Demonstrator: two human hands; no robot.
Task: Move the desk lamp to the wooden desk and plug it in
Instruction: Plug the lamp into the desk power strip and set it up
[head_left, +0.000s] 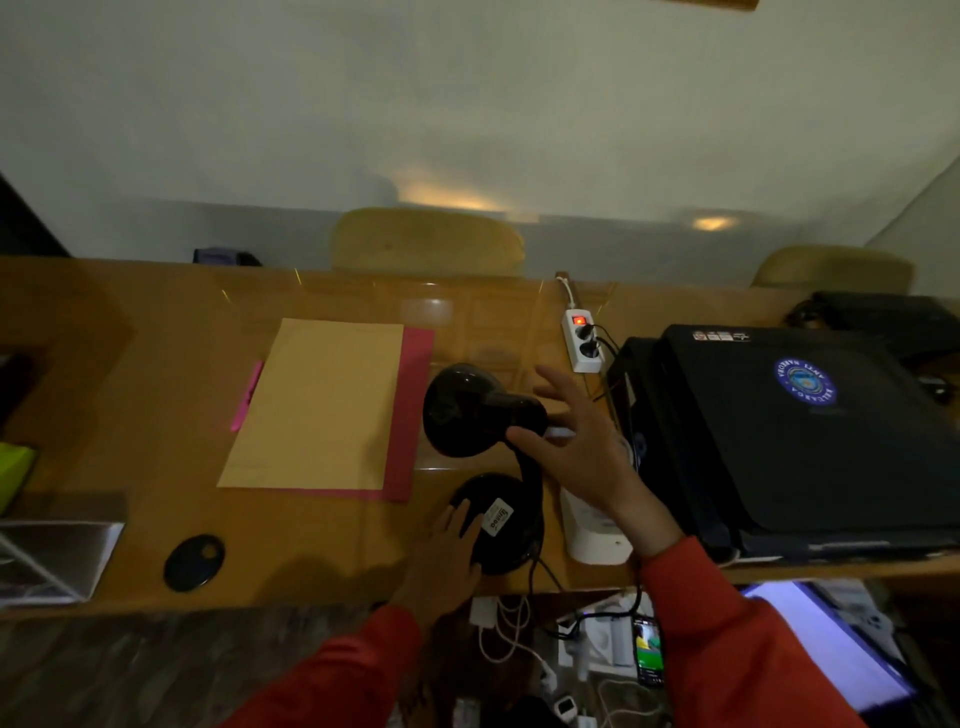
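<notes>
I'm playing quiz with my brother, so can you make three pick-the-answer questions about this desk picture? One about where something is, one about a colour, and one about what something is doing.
1. Where does the left hand rest?
A. on the desk lamp's round base
B. on the laptop
C. on the pink pen

2. What colour is the folder under the tan envelope?
A. blue
B. pink-red
C. white

3. What is the switch on the white power strip doing?
A. glowing red
B. dark
C. covered with tape

Answers:
1. A, the fingers lie on the black base near its white label.
2. B, a pink-red edge shows along the envelope's right and bottom sides.
3. A, a red light shines at the strip's far end, above two black plugs.
</notes>
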